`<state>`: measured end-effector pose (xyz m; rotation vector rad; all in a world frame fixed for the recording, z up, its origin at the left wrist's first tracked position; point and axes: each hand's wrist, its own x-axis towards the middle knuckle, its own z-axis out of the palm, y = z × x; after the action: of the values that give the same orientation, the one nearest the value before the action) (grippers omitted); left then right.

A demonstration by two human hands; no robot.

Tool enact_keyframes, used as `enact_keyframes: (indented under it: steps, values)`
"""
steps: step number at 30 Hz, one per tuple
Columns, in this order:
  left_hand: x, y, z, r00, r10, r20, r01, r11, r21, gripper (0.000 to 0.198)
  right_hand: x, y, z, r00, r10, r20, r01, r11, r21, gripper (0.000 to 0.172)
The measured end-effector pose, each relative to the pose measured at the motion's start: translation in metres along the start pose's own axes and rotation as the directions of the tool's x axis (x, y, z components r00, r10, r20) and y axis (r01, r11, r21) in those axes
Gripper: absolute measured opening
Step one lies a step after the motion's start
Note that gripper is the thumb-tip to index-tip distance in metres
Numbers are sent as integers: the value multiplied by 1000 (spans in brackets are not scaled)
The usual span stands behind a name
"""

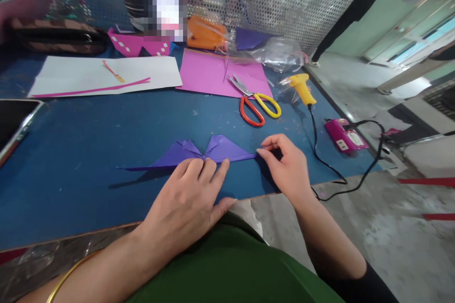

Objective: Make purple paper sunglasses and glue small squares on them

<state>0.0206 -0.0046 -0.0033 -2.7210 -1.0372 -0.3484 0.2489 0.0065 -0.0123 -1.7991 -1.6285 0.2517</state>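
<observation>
A folded purple paper piece point(222, 147) lies near the front edge of the blue table. It has two raised, pointed folds like wings and long thin tips at both sides. My left hand point(190, 189) rests on its lower middle edge, fingers laid side by side on the paper and thumb held apart. At the right tip, my right hand point(280, 158) pinches the paper between thumb and forefinger. The left tip lies free, casting a shadow on the table. What sits under my left fingertips is hidden.
Scissors point(252, 100) overlap a pink sheet point(206, 71). A yellow glue gun point(300, 87) has a black cord running to a magenta power socket point(345, 136). Paper strips lie on a white sheet point(71, 73). A pink paper mask point(138, 45) and a phone point(16, 123) are leftward.
</observation>
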Motion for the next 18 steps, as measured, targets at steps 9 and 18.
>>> enact_keyframes:
  steps: [9,18]
  values:
    - [-1,0,0,1000,23,0,-23,1000,11,49,-39,-38,17,824,-553,124,564,820,-93,27]
    - [0,-2,5,997,55,-59,-53,998,40,54,-46,-31,24,828,-537,159,559,809,-179,36]
